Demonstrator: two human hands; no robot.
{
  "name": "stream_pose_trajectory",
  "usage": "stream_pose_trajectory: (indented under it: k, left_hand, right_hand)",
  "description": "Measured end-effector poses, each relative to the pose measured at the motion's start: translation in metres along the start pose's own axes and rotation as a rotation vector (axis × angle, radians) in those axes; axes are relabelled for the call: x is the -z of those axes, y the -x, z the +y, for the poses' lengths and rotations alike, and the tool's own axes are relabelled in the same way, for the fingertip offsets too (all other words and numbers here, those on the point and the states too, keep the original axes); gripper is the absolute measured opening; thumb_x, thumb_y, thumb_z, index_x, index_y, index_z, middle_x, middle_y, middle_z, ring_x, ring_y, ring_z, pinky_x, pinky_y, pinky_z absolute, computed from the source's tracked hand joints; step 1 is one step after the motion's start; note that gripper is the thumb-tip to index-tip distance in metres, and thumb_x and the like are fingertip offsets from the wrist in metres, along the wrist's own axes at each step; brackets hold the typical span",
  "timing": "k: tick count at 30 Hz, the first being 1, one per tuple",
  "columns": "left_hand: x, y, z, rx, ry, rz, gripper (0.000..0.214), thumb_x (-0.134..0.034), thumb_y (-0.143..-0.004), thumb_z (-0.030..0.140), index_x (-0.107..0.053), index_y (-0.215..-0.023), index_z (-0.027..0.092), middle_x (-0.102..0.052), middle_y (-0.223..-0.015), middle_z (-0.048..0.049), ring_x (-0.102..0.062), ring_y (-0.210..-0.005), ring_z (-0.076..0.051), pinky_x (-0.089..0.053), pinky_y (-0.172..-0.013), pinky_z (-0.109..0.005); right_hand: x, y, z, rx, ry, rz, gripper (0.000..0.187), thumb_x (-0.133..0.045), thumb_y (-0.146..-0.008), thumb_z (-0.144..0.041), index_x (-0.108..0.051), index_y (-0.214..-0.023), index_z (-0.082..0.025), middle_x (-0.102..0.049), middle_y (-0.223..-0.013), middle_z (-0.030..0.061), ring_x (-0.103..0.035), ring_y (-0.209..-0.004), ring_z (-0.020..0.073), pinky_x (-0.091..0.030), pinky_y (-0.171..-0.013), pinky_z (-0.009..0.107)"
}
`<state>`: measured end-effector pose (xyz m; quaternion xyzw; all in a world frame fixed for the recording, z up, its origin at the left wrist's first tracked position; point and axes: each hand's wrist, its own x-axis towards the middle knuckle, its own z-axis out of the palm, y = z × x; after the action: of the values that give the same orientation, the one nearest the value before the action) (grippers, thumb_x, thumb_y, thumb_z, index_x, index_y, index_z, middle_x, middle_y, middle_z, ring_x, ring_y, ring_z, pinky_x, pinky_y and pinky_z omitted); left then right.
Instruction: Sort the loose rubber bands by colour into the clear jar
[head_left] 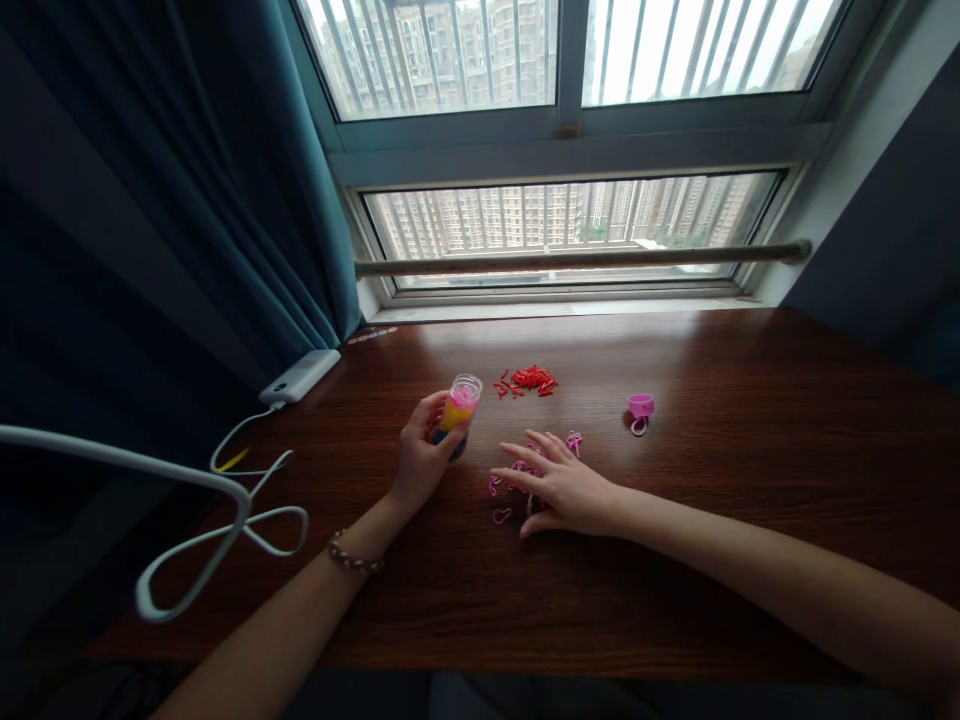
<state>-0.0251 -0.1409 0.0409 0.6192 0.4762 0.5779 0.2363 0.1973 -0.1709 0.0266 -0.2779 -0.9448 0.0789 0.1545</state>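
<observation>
My left hand (425, 448) is wrapped round a small clear bottle (463, 395) with an open top, tilted slightly to the right. Layers of pink, yellow and dark blue pieces show inside it. Over a scatter of small pink clips (519, 468), shaped like little safety pins, my right hand (564, 486) lies with its fingers spread. It covers part of the scatter, so I cannot tell whether it touches them. One pale pink clip (502, 516) lies apart at the near left. Beyond the hands is a pile of small red pieces (534, 379).
A pink cap with a loop (640, 406) stands on the brown wooden table (735, 430) at the right. A white power strip (301, 377) and its looped white cable (247, 525) occupy the left side, by a blue curtain (300, 230). A window with a rail (570, 262) borders the back.
</observation>
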Motion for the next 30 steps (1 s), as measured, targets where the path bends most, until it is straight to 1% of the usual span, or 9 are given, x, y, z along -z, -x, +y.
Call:
stream_pose_trajectory:
  k: [3, 6, 11, 15, 18, 21, 26, 28, 30]
  left_hand:
    - [0.003, 0.001, 0.003, -0.031, -0.056, -0.008, 0.039, -0.064, -0.067, 0.028, -0.054, -0.104, 0.018, -0.061, -0.096, -0.0042, -0.059, -0.086, -0.019, -0.048, -0.078, -0.03]
    - [0.004, 0.002, 0.003, -0.055, -0.088, -0.017, 0.038, -0.063, -0.068, 0.028, -0.054, -0.103, 0.018, -0.061, -0.096, -0.0034, -0.059, -0.084, -0.018, -0.048, -0.076, -0.028]
    - [0.004, 0.004, 0.002, -0.093, -0.141, -0.051, 0.038, -0.064, -0.068, 0.028, -0.055, -0.103, 0.019, -0.062, -0.096, -0.0031, -0.059, -0.083, -0.018, -0.048, -0.075, -0.028]
    - [0.003, 0.004, 0.004, -0.179, -0.223, -0.179, 0.036, -0.064, -0.069, 0.027, -0.056, -0.103, 0.02, -0.061, -0.097, -0.0049, -0.058, -0.086, -0.019, -0.046, -0.08, -0.03]
    - [0.001, 0.003, 0.003, -0.285, -0.311, -0.266, 0.035, -0.065, -0.069, 0.027, -0.058, -0.102, 0.021, -0.061, -0.1, -0.0065, -0.056, -0.093, -0.021, -0.043, -0.085, -0.034]
    - [0.0, 0.003, 0.0, -0.357, -0.381, -0.311, 0.035, -0.065, -0.069, 0.028, -0.059, -0.103, 0.023, -0.061, -0.101, -0.0067, -0.055, -0.095, -0.022, -0.042, -0.087, -0.036]
    - [0.0, 0.002, -0.002, -0.418, -0.425, -0.343, 0.035, -0.063, -0.072, 0.027, -0.057, -0.106, 0.023, -0.061, -0.1, -0.0068, -0.054, -0.096, -0.022, -0.041, -0.087, -0.038]
    - [0.0, 0.002, -0.002, -0.432, -0.437, -0.36, 0.035, -0.062, -0.073, 0.027, -0.057, -0.107, 0.022, -0.061, -0.101, -0.0071, -0.054, -0.095, -0.022, -0.041, -0.087, -0.038]
    - [0.0, 0.002, -0.002, -0.441, -0.443, -0.369, 0.035, -0.061, -0.073, 0.027, -0.056, -0.108, 0.022, -0.061, -0.101, -0.007, -0.054, -0.095, -0.022, -0.042, -0.087, -0.038]
  right_hand:
    - [-0.008, -0.021, -0.002, 0.254, 0.008, 0.007, 0.046, -0.052, -0.081, -0.05, -0.048, -0.122, -0.032, -0.042, -0.133, 0.0015, -0.028, -0.126, 0.0276, -0.028, -0.1, 0.047]
    - [-0.016, -0.03, 0.002, 0.329, 0.022, 0.044, 0.026, -0.046, -0.089, -0.033, -0.057, -0.111, -0.026, -0.056, -0.119, 0.0017, -0.043, -0.116, 0.0187, -0.037, -0.096, 0.034]
    - [-0.013, -0.019, 0.025, 0.188, 0.07, 0.148, 0.023, -0.042, -0.088, -0.015, -0.062, -0.099, -0.018, -0.063, -0.104, 0.0063, -0.054, -0.102, 0.018, -0.043, -0.09, 0.031]
    - [0.004, 0.003, 0.043, 0.016, -0.027, 0.24, 0.019, -0.045, -0.086, -0.014, -0.062, -0.093, -0.018, -0.064, -0.099, 0.0079, -0.057, -0.096, 0.0182, -0.046, -0.085, 0.031]
    - [0.011, 0.017, 0.051, -0.09, -0.106, 0.293, 0.02, -0.047, -0.085, -0.016, -0.062, -0.097, -0.017, -0.062, -0.105, 0.0094, -0.053, -0.103, 0.0209, -0.044, -0.089, 0.036]
    - [0.013, 0.028, 0.05, -0.133, -0.207, 0.27, 0.026, -0.042, -0.088, -0.017, -0.059, -0.107, -0.019, -0.06, -0.11, 0.0087, -0.052, -0.107, 0.0204, -0.042, -0.092, 0.038]
    - [0.021, 0.036, 0.034, -0.11, -0.374, 0.2, 0.03, -0.038, -0.09, -0.017, -0.055, -0.114, -0.02, -0.057, -0.114, 0.0069, -0.052, -0.106, 0.0163, -0.043, -0.091, 0.03]
    - [0.028, 0.036, 0.029, -0.149, -0.335, 0.179, 0.029, -0.038, -0.09, -0.018, -0.055, -0.114, -0.02, -0.057, -0.113, 0.0074, -0.053, -0.104, 0.0166, -0.043, -0.09, 0.03]
    - [0.035, 0.035, 0.027, -0.244, -0.217, 0.127, 0.032, -0.05, -0.085, -0.027, -0.054, -0.116, -0.02, -0.057, -0.11, 0.0092, -0.052, -0.102, 0.0209, -0.043, -0.088, 0.034]
